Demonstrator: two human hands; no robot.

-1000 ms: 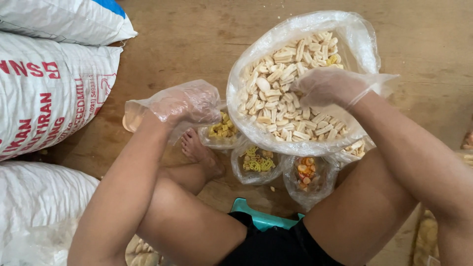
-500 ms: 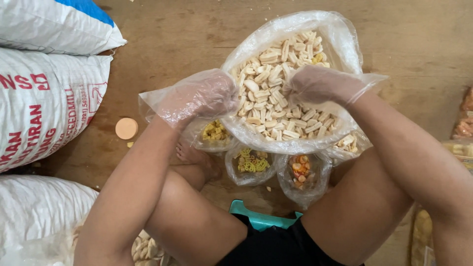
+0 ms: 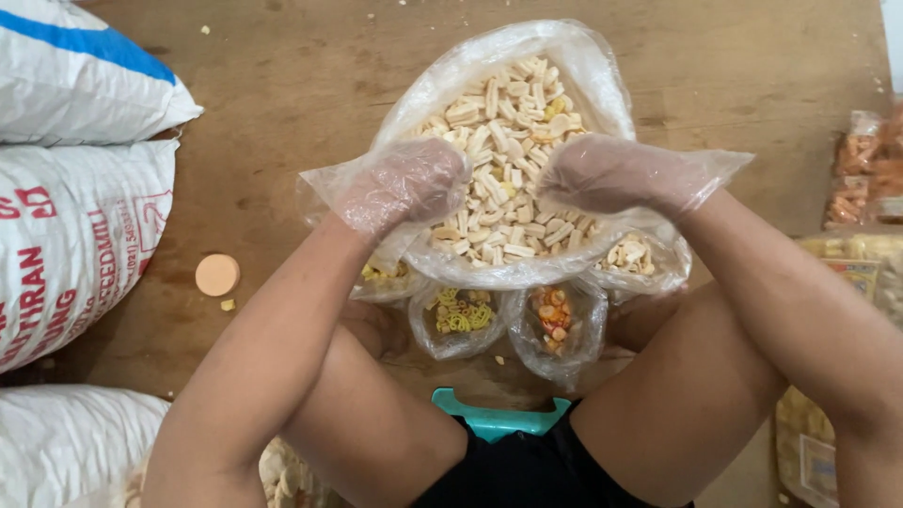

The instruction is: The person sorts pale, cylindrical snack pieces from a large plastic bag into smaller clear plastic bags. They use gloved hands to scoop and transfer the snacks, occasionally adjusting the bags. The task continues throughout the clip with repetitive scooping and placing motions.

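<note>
**Inspector:** Head view, the only one. State the position of the hands.

**Assistant:** Both wear loose clear plastic gloves. The left hand (image 3: 409, 183) and the right hand (image 3: 611, 174) sit over the near half of the large clear bag (image 3: 555, 52), which stands open on the wooden floor (image 3: 282, 75) between the person's knees. The bag is filled with pale stick-shaped crackers (image 3: 508, 132).

**Inspector:** Grip?

**Assistant:** Both hands are curled downward into the crackers, fingers partly closed. Whether either one actually holds pieces, I cannot tell; the gloves cloud the fingers.

**Inspector:** Handling?

**Assistant:** In my judgement the crackers are light, dry and brittle, so they crush under a hard squeeze; a loose scoop suits them. The bag film is thin, soft and slippery, and the gloves add to that. The rolled rim is the firmest hold on it.

**Inspector:** Surroundings?

**Assistant:** Just below the large bag lie small bags: one of yellow curly snacks (image 3: 458, 315), one of orange mixed pieces (image 3: 555, 320). White woven sacks (image 3: 75, 235) lie at the left, an orange disc (image 3: 217, 274) beside them, packed snack bags (image 3: 861, 160) at the right.
</note>
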